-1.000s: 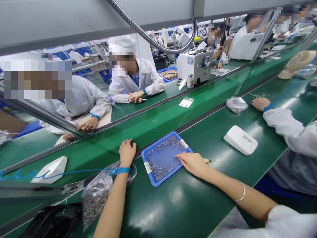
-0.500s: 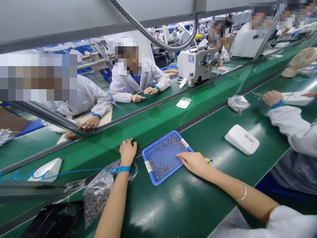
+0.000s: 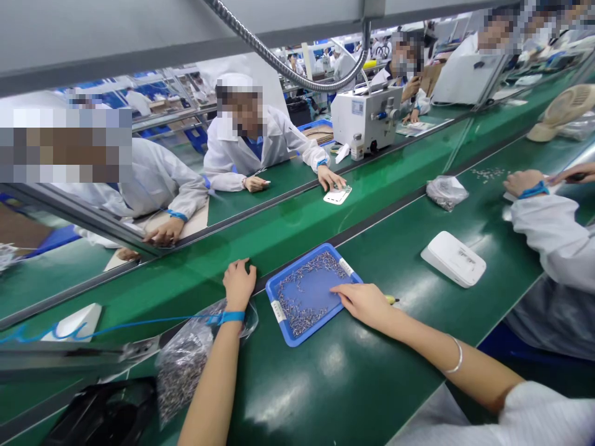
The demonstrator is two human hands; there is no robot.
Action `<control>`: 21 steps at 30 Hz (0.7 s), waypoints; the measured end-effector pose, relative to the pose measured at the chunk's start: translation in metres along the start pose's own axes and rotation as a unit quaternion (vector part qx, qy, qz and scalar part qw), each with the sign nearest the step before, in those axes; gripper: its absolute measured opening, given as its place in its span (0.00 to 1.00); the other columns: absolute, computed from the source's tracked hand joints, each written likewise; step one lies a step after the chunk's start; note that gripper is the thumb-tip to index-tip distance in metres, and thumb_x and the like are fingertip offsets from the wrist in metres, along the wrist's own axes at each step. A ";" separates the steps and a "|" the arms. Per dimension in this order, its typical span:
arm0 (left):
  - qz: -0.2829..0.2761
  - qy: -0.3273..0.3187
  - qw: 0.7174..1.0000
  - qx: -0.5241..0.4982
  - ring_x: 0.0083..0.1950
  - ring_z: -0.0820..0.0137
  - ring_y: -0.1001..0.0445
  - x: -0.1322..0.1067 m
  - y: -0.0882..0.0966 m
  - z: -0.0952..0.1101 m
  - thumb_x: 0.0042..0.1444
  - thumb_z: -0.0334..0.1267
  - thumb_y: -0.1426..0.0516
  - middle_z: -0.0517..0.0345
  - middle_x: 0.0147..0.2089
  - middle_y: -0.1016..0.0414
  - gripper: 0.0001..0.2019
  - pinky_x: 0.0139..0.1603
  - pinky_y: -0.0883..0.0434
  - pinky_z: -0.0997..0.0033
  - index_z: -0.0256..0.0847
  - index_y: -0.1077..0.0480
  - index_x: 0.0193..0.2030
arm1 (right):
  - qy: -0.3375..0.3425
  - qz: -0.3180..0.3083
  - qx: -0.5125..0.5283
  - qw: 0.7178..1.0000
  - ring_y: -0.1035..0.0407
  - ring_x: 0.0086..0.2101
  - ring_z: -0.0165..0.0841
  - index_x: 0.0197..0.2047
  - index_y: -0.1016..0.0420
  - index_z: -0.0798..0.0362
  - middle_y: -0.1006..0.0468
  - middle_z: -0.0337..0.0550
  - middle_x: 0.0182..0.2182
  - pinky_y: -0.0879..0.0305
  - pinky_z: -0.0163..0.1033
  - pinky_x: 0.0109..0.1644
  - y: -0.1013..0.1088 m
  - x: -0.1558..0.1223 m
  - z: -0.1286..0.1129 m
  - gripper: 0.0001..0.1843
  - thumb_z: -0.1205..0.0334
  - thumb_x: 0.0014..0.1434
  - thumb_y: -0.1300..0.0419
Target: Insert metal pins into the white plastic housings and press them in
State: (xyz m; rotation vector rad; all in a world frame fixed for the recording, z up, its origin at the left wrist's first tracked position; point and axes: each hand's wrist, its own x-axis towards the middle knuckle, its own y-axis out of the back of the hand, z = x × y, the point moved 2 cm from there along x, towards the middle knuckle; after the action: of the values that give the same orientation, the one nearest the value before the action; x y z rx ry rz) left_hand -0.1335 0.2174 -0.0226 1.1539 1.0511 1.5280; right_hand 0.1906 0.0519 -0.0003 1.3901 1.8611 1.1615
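My left hand [image 3: 239, 284] rests on the green bench at the edge of the conveyor, fingers loosely bent and holding nothing. A blue strap on that wrist trails a blue coiled cord to the left. My right hand [image 3: 365, 303] lies flat over the right corner of a blue tray [image 3: 310, 302], fingertips among the several small metal parts in it. A yellow-tipped thing [image 3: 390, 300] pokes out from under this hand. A clear bag of the same small parts [image 3: 186, 365] sits beside my left forearm.
A white casing [image 3: 453, 259] lies on the bench to the right, another white casing [image 3: 74, 322] on the belt at the left. Across the belt a co-worker's hand touches a small white piece [image 3: 337, 196]. A co-worker's sleeve [image 3: 548, 229] and a parts bag [image 3: 446, 192] are at the right.
My hands have stayed almost still. The white pieces on the belt have drifted left. The co-worker opposite has reached out to the small white piece. The co-worker at right has lifted their hand.
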 end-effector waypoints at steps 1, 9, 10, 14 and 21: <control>0.000 0.001 1.000 0.001 0.60 0.49 0.32 0.000 0.000 0.000 0.65 0.39 0.51 0.39 0.59 0.32 0.21 0.61 0.34 0.52 0.35 0.31 0.61 | -0.001 0.002 -0.002 1.000 0.24 0.47 0.36 0.57 0.27 0.47 0.20 0.39 0.51 0.30 0.39 0.50 0.000 0.000 0.000 0.18 0.63 0.69 0.52; 0.005 0.009 1.000 0.000 0.60 0.49 0.32 -0.001 0.001 0.001 0.64 0.39 0.50 0.40 0.59 0.32 0.21 0.61 0.35 0.52 0.35 0.31 0.61 | -0.007 0.006 -0.004 1.000 0.23 0.46 0.35 0.56 0.27 0.47 0.20 0.38 0.50 0.30 0.37 0.48 0.000 0.000 0.000 0.18 0.63 0.69 0.51; 0.005 0.009 1.000 0.000 0.60 0.49 0.32 -0.001 0.001 0.001 0.64 0.39 0.50 0.40 0.59 0.32 0.21 0.61 0.35 0.52 0.35 0.31 0.61 | -0.008 0.006 -0.004 1.000 0.23 0.46 0.35 0.56 0.27 0.47 0.20 0.38 0.50 0.30 0.37 0.48 0.001 0.000 -0.001 0.18 0.63 0.69 0.51; 0.005 0.009 1.000 -0.001 0.60 0.49 0.32 -0.001 0.002 0.001 0.64 0.39 0.50 0.41 0.59 0.32 0.21 0.62 0.35 0.53 0.36 0.31 0.61 | -0.017 0.002 -0.013 1.000 0.23 0.45 0.36 0.57 0.27 0.46 0.19 0.37 0.47 0.29 0.38 0.47 0.002 0.000 -0.001 0.18 0.63 0.69 0.52; 0.007 0.010 1.000 -0.006 0.61 0.50 0.33 -0.002 0.002 0.003 0.64 0.38 0.50 0.41 0.59 0.32 0.21 0.62 0.35 0.53 0.36 0.31 0.61 | -0.029 -0.010 -0.026 0.999 0.23 0.44 0.36 0.57 0.27 0.46 0.18 0.38 0.46 0.30 0.38 0.47 0.002 0.001 -0.001 0.17 0.61 0.70 0.51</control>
State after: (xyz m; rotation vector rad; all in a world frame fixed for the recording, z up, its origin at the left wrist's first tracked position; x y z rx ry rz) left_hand -0.1308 0.2155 -0.0208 1.1426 1.0478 1.5566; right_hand 0.1907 0.0524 0.0024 1.3587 1.7886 1.1403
